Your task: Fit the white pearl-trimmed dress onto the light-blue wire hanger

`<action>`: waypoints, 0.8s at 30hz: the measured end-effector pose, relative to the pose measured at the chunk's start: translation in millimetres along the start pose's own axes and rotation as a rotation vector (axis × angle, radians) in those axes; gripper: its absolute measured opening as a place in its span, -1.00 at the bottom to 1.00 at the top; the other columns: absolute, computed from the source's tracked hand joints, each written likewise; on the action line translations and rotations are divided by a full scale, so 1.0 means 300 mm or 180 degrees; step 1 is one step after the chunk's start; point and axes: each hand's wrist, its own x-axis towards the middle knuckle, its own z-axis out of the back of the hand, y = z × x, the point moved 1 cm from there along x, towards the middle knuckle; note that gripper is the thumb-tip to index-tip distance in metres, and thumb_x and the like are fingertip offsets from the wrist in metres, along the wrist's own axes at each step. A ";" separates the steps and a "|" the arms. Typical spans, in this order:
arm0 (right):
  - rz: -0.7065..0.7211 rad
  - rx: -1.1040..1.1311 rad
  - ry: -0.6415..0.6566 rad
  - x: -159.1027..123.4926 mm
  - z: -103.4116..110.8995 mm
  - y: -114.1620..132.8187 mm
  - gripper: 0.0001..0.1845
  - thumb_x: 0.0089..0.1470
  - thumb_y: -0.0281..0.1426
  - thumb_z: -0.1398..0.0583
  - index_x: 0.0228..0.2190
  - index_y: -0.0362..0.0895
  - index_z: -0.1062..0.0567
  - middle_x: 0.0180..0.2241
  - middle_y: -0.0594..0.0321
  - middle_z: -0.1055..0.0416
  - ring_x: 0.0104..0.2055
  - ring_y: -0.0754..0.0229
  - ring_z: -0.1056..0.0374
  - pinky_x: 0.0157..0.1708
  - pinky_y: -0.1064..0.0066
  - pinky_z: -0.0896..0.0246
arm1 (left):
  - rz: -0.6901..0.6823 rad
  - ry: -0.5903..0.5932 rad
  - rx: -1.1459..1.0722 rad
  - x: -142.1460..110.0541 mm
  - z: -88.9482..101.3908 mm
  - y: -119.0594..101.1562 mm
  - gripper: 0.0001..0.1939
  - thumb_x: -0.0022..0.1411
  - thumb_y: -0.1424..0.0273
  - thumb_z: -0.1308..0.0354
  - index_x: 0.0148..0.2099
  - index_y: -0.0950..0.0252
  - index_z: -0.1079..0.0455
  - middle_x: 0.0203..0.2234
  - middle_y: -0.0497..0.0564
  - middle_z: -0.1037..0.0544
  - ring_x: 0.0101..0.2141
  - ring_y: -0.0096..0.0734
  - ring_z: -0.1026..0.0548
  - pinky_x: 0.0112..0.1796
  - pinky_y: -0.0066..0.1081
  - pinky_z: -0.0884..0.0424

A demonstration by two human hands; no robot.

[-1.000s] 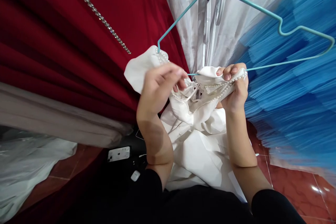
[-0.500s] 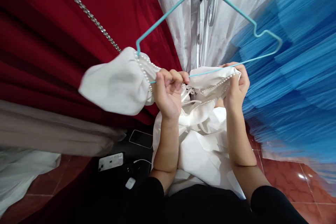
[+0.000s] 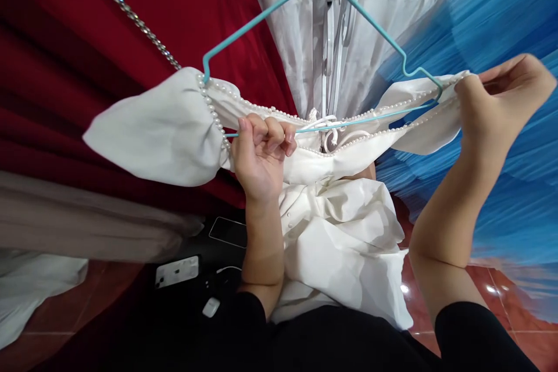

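Note:
A white garment (image 3: 344, 232) with pearl trim hangs from a teal wire hanger (image 3: 265, 11). One puffed sleeve (image 3: 152, 128) sits over the hanger's left end. My left hand (image 3: 260, 154) is closed around the hanger's lower bar and the pearl-edged neckline near the middle. My right hand (image 3: 497, 102) is out at the right, pinching the garment's other shoulder (image 3: 418, 110) and stretching it over the hanger's right end. The rest of the white cloth drops down between my forearms.
Dark red fabric (image 3: 108, 29) with a rhinestone chain (image 3: 126, 9) hangs at the left, white drapes (image 3: 305, 23) behind, blue tulle (image 3: 501, 17) at the right. A phone (image 3: 176, 271) and a small charger (image 3: 211, 307) lie on dark cloth over the red tiled floor (image 3: 492, 290).
My right hand has swung out to the right, pulling the bunched shoulder across to the hanger's right end. The left sleeve has spread out fuller. My left hand has kept its grip.

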 end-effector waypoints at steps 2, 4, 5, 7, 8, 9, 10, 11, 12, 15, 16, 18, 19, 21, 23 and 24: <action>0.0230 -0.0091 0.0247 0.009 -0.013 0.045 -0.70 -0.08 -0.62 -0.18 -0.60 0.03 -0.35 -0.55 0.35 -0.25 -0.52 0.31 -0.08 -0.45 0.31 0.08 | -0.0035 -0.0006 0.0030 0.002 0.001 0.006 -0.51 0.47 0.13 0.00 -0.48 0.22 -0.01 -0.62 -0.10 0.01 -0.50 -0.37 -0.31 -0.54 -0.48 -0.25; 0.0312 0.0073 0.0383 0.013 -0.047 0.084 -0.71 -0.06 -0.60 -0.23 -0.60 0.04 -0.37 -0.55 0.34 -0.29 -0.51 0.29 -0.12 -0.46 0.29 0.07 | -0.0121 0.0069 0.0091 0.004 0.005 0.011 -0.51 0.46 0.12 -0.02 -0.48 0.21 0.00 -0.63 -0.09 0.01 -0.50 -0.37 -0.30 -0.56 -0.47 -0.22; 0.0305 0.0231 0.0464 0.011 -0.068 0.104 -0.72 -0.03 -0.57 -0.25 -0.58 0.04 -0.40 -0.54 0.33 -0.32 -0.50 0.28 -0.15 -0.46 0.28 0.04 | -0.0169 0.0112 0.0127 0.006 0.008 0.013 -0.51 0.45 0.12 -0.03 -0.48 0.21 0.00 -0.63 -0.09 0.00 -0.51 -0.37 -0.30 -0.57 -0.46 -0.21; 0.0273 0.0544 0.0742 -0.007 -0.103 0.150 -0.81 0.03 -0.51 -0.28 -0.50 0.02 -0.47 -0.47 0.31 -0.41 -0.44 0.27 -0.24 -0.43 0.29 -0.05 | -0.0236 0.0169 0.0188 0.009 0.014 0.017 -0.50 0.44 0.11 -0.05 -0.47 0.21 0.01 -0.63 -0.09 -0.01 -0.51 -0.37 -0.31 -0.57 -0.46 -0.20; 0.0272 0.0677 0.0857 -0.027 -0.114 0.178 -0.86 0.05 -0.50 -0.29 -0.44 0.01 -0.51 -0.40 0.30 -0.44 -0.38 0.26 -0.28 -0.38 0.31 -0.10 | -0.0246 0.0180 0.0196 0.011 0.017 0.019 -0.49 0.44 0.10 -0.06 -0.47 0.21 0.02 -0.62 -0.09 -0.01 -0.50 -0.38 -0.31 -0.58 -0.46 -0.20; 0.0278 0.0812 0.0876 -0.055 -0.118 0.206 -0.89 0.07 -0.48 -0.29 -0.38 -0.01 -0.53 -0.32 0.28 -0.45 -0.32 0.26 -0.30 -0.32 0.32 -0.14 | -0.0247 0.0182 0.0197 0.013 0.019 0.021 -0.49 0.43 0.09 -0.07 -0.47 0.21 0.02 -0.62 -0.09 0.00 -0.50 -0.39 -0.31 -0.58 -0.47 -0.19; 0.0292 0.0955 0.0774 -0.091 -0.116 0.235 -0.90 0.08 -0.46 -0.30 -0.33 -0.03 -0.53 -0.26 0.27 -0.44 -0.26 0.26 -0.30 -0.25 0.33 -0.15 | -0.0249 0.0177 0.0198 0.015 0.021 0.023 -0.48 0.42 0.08 -0.07 -0.47 0.21 0.02 -0.62 -0.09 0.00 -0.50 -0.39 -0.31 -0.58 -0.47 -0.19; 0.0275 0.1138 0.0590 -0.133 -0.111 0.261 -0.93 0.12 -0.44 -0.29 -0.31 -0.04 -0.53 -0.23 0.26 -0.42 -0.22 0.26 -0.29 -0.19 0.33 -0.15 | -0.0251 0.0173 0.0199 0.017 0.021 0.026 -0.48 0.42 0.08 -0.08 -0.47 0.22 0.02 -0.61 -0.09 0.01 -0.49 -0.40 -0.30 -0.57 -0.48 -0.19; 0.0219 0.1362 0.0353 -0.179 -0.105 0.281 -0.96 0.18 -0.37 -0.26 -0.34 -0.04 -0.53 -0.26 0.27 -0.38 -0.25 0.28 -0.26 -0.17 0.32 -0.15 | -0.0263 0.0169 0.0194 0.018 0.021 0.028 -0.47 0.41 0.07 -0.09 -0.47 0.22 0.02 -0.61 -0.09 0.01 -0.49 -0.40 -0.30 -0.57 -0.48 -0.19; -0.0274 0.1849 0.1194 -0.314 -0.125 0.302 -0.73 0.24 -0.26 -0.23 -0.49 -0.06 -0.51 -0.47 0.32 -0.40 -0.38 0.28 -0.30 -0.26 0.31 -0.21 | -0.0313 0.0161 0.0154 0.019 0.020 0.034 -0.47 0.39 0.06 -0.12 -0.48 0.23 0.00 -0.60 -0.09 0.00 -0.48 -0.40 -0.31 -0.56 -0.47 -0.18; -0.0534 0.1934 0.1823 -0.349 -0.147 0.296 -0.70 0.22 -0.21 -0.24 -0.49 -0.08 -0.51 -0.49 0.33 -0.42 -0.39 0.28 -0.32 -0.26 0.31 -0.25 | -0.0303 0.0162 0.0130 0.019 0.020 0.036 -0.48 0.38 0.07 -0.12 -0.47 0.23 -0.01 -0.60 -0.09 -0.01 -0.47 -0.40 -0.32 -0.56 -0.47 -0.18; -0.1130 0.2155 0.2750 -0.394 -0.204 0.276 -0.70 0.15 -0.12 -0.29 -0.41 -0.09 -0.54 -0.46 0.32 -0.46 -0.34 0.26 -0.38 -0.18 0.28 -0.33 | -0.0252 0.0181 0.0095 0.022 0.021 0.037 -0.49 0.38 0.08 -0.13 -0.47 0.23 -0.01 -0.59 -0.08 -0.02 -0.46 -0.41 -0.33 -0.55 -0.48 -0.20; -0.1428 0.2400 0.2847 -0.403 -0.237 0.266 -0.69 0.11 -0.09 -0.32 -0.35 -0.09 -0.54 -0.42 0.31 -0.47 -0.28 0.23 -0.41 -0.10 0.25 -0.35 | -0.0217 0.0196 0.0093 0.024 0.021 0.039 -0.49 0.39 0.09 -0.12 -0.47 0.22 -0.01 -0.59 -0.08 -0.03 -0.46 -0.41 -0.34 -0.55 -0.48 -0.22; -0.1932 0.3186 0.2381 -0.404 -0.299 0.254 -0.64 0.07 -0.05 -0.33 -0.30 -0.08 -0.51 -0.40 0.30 -0.45 -0.21 0.19 -0.43 -0.01 0.19 -0.36 | -0.0149 0.0203 0.0147 0.030 0.023 0.044 -0.50 0.41 0.07 -0.08 -0.46 0.22 0.00 -0.59 -0.08 -0.06 -0.44 -0.40 -0.38 -0.54 -0.48 -0.27; -0.2255 0.4137 0.1570 -0.403 -0.347 0.251 -0.62 0.09 -0.01 -0.27 -0.43 -0.04 -0.41 -0.51 0.35 -0.30 -0.31 0.21 -0.37 -0.06 0.19 -0.37 | -0.0045 0.0167 0.0293 0.036 0.027 0.057 -0.51 0.43 0.05 -0.03 -0.44 0.21 0.00 -0.58 -0.06 -0.14 -0.39 -0.37 -0.45 -0.52 -0.47 -0.33; -0.2360 0.4561 0.1233 -0.406 -0.363 0.251 -0.59 0.11 0.00 -0.25 -0.51 -0.03 -0.32 -0.57 0.38 -0.18 -0.40 0.24 -0.28 -0.13 0.21 -0.36 | 0.0022 0.0147 0.0358 0.039 0.029 0.065 -0.52 0.44 0.04 -0.02 -0.43 0.20 -0.01 -0.57 -0.05 -0.20 -0.36 -0.36 -0.49 -0.50 -0.47 -0.36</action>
